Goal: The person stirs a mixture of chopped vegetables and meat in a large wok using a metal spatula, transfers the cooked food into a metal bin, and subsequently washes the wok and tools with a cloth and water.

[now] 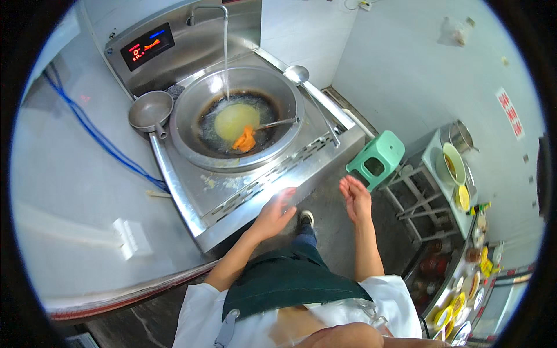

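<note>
My left hand (275, 217) is empty beside the front edge of the stainless steel wok stove (278, 191), thumb apart from the fingers. Over the floor to the right is my right hand (357, 200), also empty, its fingers slightly bent. A large wok (182, 130) is set in the stove. Water (226, 61) runs into it from a bent faucet (209, 7). Cloudy yellowish liquid (235, 122) pools at the bottom. An orange cloth (245, 140) lies in the wok by a metal-handled utensil (276, 124), whose head is hidden.
A ladle (297, 75) leans across the stove's right side, and a small pan (150, 111) rests at its left. Right of the stove is a green plastic stool (378, 156). Bowls (450, 165) stand on a side table (433, 150). Blue cables (100, 139) hang at left.
</note>
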`<state>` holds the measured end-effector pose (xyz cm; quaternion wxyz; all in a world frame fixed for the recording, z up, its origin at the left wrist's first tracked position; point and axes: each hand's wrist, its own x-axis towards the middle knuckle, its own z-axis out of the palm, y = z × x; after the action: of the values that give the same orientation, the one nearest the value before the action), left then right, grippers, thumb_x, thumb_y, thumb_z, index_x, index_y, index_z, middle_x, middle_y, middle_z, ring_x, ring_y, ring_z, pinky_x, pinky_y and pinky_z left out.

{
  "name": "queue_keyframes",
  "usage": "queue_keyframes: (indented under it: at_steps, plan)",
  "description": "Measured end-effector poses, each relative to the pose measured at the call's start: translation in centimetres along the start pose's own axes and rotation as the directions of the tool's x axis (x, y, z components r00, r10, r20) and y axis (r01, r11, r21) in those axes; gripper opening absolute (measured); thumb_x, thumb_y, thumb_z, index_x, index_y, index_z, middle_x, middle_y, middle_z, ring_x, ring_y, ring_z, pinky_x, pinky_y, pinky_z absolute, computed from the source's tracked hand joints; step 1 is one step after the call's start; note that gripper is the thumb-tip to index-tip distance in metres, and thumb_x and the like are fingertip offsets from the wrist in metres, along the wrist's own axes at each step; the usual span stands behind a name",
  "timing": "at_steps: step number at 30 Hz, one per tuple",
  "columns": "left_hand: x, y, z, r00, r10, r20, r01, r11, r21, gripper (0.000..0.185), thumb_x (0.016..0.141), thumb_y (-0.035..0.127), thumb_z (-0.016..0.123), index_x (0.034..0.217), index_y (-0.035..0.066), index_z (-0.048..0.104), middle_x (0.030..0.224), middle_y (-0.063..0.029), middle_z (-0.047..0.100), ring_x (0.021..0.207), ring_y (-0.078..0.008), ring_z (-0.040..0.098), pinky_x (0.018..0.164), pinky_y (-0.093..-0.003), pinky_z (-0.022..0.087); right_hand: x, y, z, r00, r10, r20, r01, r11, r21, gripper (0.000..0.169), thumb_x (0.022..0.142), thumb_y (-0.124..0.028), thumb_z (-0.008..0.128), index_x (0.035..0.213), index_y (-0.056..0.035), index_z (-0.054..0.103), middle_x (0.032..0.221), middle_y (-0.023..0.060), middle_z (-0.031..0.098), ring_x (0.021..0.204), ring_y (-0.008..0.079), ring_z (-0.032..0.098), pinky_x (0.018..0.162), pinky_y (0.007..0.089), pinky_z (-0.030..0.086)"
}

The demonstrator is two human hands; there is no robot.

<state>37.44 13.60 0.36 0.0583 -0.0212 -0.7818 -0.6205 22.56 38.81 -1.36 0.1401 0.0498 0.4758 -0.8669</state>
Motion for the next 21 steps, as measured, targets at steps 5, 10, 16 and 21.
queue_keyframes:
  at_steps: [5,10,16,21]
  plan:
    - [22.2,-9.2,7.9,0.963,-0.068,-0.259,0.065,0.998,-0.021,0.061,0.088,0.025,0.063,0.137,0.0,0.036,0.137,-0.0242,0.044,0.128,-0.033,0.045,0.101,-0.041,0.042,18.1,-8.0,11.6,0.945,-0.008,0.327,0.031,0.997,-0.065,0.024,0.096,0.0,0.044,0.114,0.0107,0.055,0.106,0.0192,0.064,0.098,0.0247,0.065,0.089,0.0329,0.054]
    - [38.6,-12.6,11.4,0.637,-0.705,-0.313,0.509,0.689,-0.516,0.071,0.084,0.039,0.066,0.134,-0.001,0.037,0.112,-0.0202,0.057,0.101,-0.0336,0.058,0.082,-0.0459,0.049,28.8,-14.2,28.4,0.758,0.018,0.652,0.104,0.984,-0.147,0.024,0.097,-0.004,0.045,0.113,0.0101,0.057,0.105,0.0186,0.065,0.097,0.0244,0.065,0.087,0.0322,0.054]
    - [39.1,-4.7,6.4,0.773,-0.621,-0.129,0.3,0.537,-0.788,0.023,0.1,0.028,0.044,0.093,0.006,0.043,0.066,-0.0034,0.045,0.045,-0.014,0.046,0.038,-0.0307,0.039,36.4,-10.5,50.0,0.178,-0.076,0.981,0.624,0.779,-0.053,0.027,0.099,-0.006,0.042,0.115,0.0052,0.061,0.101,0.0141,0.069,0.095,0.0181,0.066,0.088,0.0296,0.053]
    - [32.3,1.6,-2.8,0.76,-0.646,-0.076,0.532,0.684,-0.499,0.017,0.1,0.023,0.044,0.094,0.007,0.048,0.063,0.0001,0.046,0.046,-0.0115,0.045,0.039,-0.0275,0.039,42.0,-3.1,62.8,-0.249,-0.13,0.96,0.915,0.292,0.277,0.021,0.084,-0.007,0.053,0.099,-0.0027,0.068,0.09,0.0177,0.069,0.084,0.0315,0.067,0.077,0.0375,0.053]
